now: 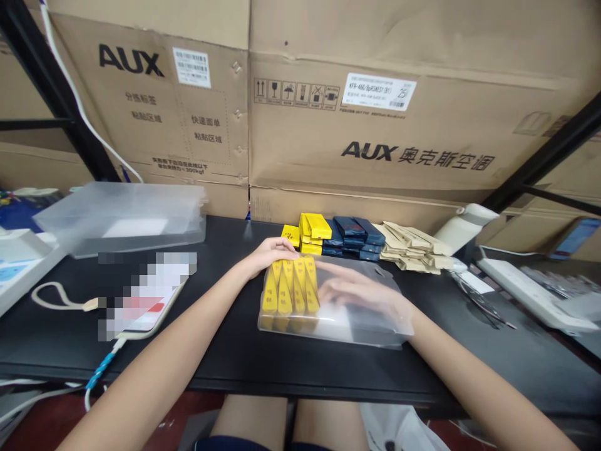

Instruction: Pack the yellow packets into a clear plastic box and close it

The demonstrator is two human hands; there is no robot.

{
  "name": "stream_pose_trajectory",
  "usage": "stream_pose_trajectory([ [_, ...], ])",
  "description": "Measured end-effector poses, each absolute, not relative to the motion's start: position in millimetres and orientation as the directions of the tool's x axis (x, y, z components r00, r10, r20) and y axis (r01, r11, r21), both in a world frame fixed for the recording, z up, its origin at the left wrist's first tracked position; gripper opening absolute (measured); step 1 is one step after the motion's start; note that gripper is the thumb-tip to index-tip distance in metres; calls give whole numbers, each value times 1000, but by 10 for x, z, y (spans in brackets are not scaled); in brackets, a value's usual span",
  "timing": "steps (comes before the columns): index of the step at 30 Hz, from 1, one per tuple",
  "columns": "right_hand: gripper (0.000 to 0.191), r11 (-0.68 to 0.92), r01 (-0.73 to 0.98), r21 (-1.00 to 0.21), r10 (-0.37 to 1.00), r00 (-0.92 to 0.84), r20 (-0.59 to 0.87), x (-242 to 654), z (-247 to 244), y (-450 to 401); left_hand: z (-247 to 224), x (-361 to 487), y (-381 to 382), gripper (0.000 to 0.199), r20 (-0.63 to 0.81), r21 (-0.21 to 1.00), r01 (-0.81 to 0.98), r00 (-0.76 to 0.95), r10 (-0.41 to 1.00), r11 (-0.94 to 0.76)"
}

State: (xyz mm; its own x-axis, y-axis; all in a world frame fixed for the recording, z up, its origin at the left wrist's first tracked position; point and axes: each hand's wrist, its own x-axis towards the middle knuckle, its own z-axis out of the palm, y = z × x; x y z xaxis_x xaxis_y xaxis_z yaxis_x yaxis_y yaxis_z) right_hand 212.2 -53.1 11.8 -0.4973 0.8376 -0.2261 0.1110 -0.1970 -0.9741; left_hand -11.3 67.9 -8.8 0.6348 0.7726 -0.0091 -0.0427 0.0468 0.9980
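A clear plastic box [361, 329] lies on the black table in front of me, with its opening toward the right. Several yellow wedge-shaped packets [284, 291] stand in a row at its left end. My left hand [272, 255] is bent over the box's far left corner, fingers wrapped on its edge. Through the cloudy plastic I see my right hand [359, 293], which reaches in from the right side. Its fingers are apart and point at the yellow packets, the index finger stretched out near the last one. Nothing shows in that hand.
Behind the box are stacked yellow packets [314, 227], dark blue packets [352, 232] and cream packets [413, 244]. A white bottle [467, 228] lies tilted beside them. Left are a phone [154, 300] on a cable and clear plastic boxes [126, 213]. Large cartons [300, 150] wall the back.
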Motion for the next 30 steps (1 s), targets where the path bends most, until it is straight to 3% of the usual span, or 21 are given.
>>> stream_pose_trajectory([
  [12, 66, -161, -75, -984, 818, -568, -91, 2134, 33, -516, -90, -119, 677, 28, -12, 998, -41, 640, 768, 50],
  [24, 67, -133, -34, -990, 817, -570, -90, 2162, 53, -499, -96, -128, 692, 28, -12, 999, -31, 644, 765, 42],
  [30, 41, -53, 50, -997, 834, -547, -72, 2130, 131, -530, -96, -130, 697, 29, -18, 997, -43, 654, 757, 60],
])
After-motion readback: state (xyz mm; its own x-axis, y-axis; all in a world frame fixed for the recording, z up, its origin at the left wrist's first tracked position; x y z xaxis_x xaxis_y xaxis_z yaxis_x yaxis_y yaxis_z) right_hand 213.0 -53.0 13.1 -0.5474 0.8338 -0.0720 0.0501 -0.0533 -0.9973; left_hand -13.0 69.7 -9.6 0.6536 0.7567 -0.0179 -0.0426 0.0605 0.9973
